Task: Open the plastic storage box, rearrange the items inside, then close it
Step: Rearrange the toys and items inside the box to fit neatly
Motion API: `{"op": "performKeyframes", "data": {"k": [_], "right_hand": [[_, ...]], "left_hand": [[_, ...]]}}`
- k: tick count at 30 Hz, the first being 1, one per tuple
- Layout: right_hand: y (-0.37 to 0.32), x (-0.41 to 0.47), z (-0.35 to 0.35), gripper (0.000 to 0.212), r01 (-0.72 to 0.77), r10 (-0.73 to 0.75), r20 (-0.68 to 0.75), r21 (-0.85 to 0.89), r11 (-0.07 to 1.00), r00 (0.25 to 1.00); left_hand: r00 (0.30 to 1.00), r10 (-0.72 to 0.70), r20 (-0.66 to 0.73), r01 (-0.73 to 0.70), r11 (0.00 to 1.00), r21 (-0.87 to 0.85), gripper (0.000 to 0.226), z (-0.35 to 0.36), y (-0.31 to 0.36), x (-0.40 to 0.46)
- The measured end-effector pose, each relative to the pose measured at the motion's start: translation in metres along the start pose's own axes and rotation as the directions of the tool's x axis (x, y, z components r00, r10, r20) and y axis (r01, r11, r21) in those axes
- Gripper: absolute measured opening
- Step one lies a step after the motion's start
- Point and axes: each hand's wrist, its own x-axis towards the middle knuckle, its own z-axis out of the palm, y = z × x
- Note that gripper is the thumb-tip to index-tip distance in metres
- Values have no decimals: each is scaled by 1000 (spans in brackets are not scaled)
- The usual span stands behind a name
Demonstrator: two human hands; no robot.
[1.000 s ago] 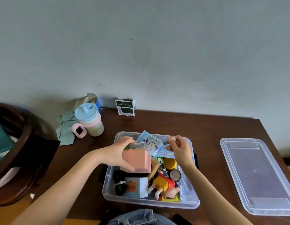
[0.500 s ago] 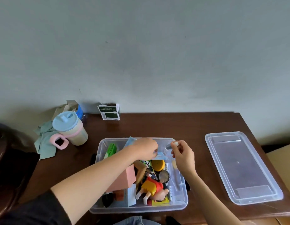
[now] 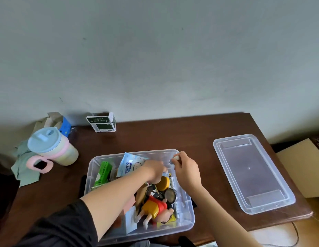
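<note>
At the far right corner of the open storage box (image 3: pixel 188 223), just right of the frame's centre, your right hand (image 3: pixel 186 171) has its fingers curled, with a small white object (image 3: pixel 176 158) pinched at the tips; what it is you cannot tell. Just left of it, your left hand (image 3: pixel 154 169) reaches down among the contents, fingers bent under the hand, so whether they grip anything cannot be told. Its knuckles lie against a pale blue packet (image 3: pixel 131 164) standing tilted at the far wall, and a yellow round thing (image 3: pixel 163 183) sits just beneath the fingers. Nearer you, a toy figure (image 3: pixel 155 208) in red and yellow lies in the box, and a green carton (image 3: pixel 102 173) leans at the left wall. The clear lid (image 3: pixel 251 172) lies flat on the brown table (image 3: pixel 173 134), well apart at the right. At the left stands a lidded cup (image 3: pixel 51 147) with a pink handle.
</note>
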Motion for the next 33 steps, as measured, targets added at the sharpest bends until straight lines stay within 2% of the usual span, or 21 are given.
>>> {"op": "performKeyframes", "data": {"k": [5, 7, 9, 13, 15, 18, 23, 26, 33], "right_hand": [[-4, 1, -3, 14, 17, -15, 32, -57, 998, 999], [-6, 2, -6, 15, 23, -20, 36, -86, 996, 999], [-9, 6, -6, 16, 46, -32, 76, -186, 981, 997], [-21, 14, -3, 14, 143, 1, 258, -539, 830, 966], [-28, 19, 1, 17, 211, 9, 326, -631, 747, 945], [-37, 23, 12, 26, 257, 30, 390, -659, 707, 920], [-38, 21, 32, 27, 382, 43, 499, -712, 590, 865], [-40, 28, 36, 11, 400, 96, 527, -739, 542, 844], [-36, 35, 44, 19, 481, 42, 547, -767, 426, 836]], "left_hand": [[994, 71, 89, -69, 997, -24, 56, 2, -4, -6], [991, 101, 91, -95, 993, -76, 52, 6, -10, -11], [986, 118, 118, -100, 984, -148, 50, 11, -14, -15], [977, 97, 190, -56, 976, -209, 51, 13, -11, -12], [978, 102, 183, -52, 965, -259, 49, 12, -10, -9], [976, 105, 190, -36, 941, -335, 55, 14, -11, -7], [980, 112, 162, -58, 950, -308, 76, 19, -10, -12], [979, 114, 170, -57, 949, -309, 75, 20, -11, -13], [969, 166, 181, -76, 903, -423, 69, 19, -16, -14]]}}
